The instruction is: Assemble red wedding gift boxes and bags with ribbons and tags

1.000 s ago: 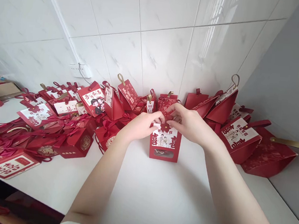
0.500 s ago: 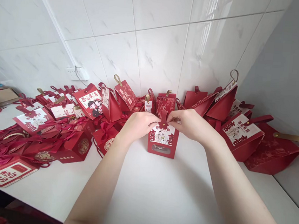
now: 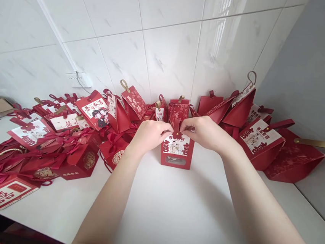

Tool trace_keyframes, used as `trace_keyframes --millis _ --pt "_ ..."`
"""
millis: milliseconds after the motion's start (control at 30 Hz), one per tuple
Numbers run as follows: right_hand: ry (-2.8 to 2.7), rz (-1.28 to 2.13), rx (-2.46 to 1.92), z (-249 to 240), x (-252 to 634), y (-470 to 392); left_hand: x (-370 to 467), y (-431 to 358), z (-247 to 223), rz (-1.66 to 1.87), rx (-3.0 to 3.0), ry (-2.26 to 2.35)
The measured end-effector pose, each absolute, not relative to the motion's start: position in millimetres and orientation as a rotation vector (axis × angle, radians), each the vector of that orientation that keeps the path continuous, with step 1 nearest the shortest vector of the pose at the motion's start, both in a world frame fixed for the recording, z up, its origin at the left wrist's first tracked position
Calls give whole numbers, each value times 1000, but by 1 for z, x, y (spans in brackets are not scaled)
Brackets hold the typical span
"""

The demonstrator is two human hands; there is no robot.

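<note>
A red gift box (image 3: 176, 149) with a cartoon couple and a clear window low on its front stands upright on the white table (image 3: 153, 213). At its top a dark red strap loop (image 3: 177, 125) rises from a small gold stud. My left hand (image 3: 154, 135) is closed at the left side of the loop, fingertips pinching the box's top there. From the right, my right hand (image 3: 203, 133) pinches the same top area, thumb and forefinger close to the loop. Exactly what lies between the fingertips is partly hidden.
Several red gift boxes with strap loops (image 3: 260, 141) lean along the tiled wall (image 3: 168, 61). On the left, more boxes with ribbon bows (image 3: 80, 160) are heaped together. A wall socket (image 3: 79, 79) with a cable sits behind them.
The view has shifted slightly. Both hands stay at the top of the gift box, with only small finger movement; the box stands in the same place.
</note>
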State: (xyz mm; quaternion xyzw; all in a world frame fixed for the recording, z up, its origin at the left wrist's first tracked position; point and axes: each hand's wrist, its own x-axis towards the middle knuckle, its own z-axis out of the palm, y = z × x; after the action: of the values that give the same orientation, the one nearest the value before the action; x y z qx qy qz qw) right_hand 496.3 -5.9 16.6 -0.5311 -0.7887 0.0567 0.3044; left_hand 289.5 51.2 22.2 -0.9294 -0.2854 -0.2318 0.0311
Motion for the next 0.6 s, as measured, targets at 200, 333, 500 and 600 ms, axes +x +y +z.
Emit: trace_keyframes --millis 200,333,500,600 --pt "-2084 90 -1471 20 494 -9 291 50 23 -709 -2863 -904" --pt "-2079 141 -1471 19 495 -8 291 50 24 -709 -2879 -930" --pt "-2079 192 -1442 17 496 -6 291 46 26 -629 -2870 -914" --pt "-2098 209 -1441 20 496 -10 291 43 26 -641 -2844 -949"
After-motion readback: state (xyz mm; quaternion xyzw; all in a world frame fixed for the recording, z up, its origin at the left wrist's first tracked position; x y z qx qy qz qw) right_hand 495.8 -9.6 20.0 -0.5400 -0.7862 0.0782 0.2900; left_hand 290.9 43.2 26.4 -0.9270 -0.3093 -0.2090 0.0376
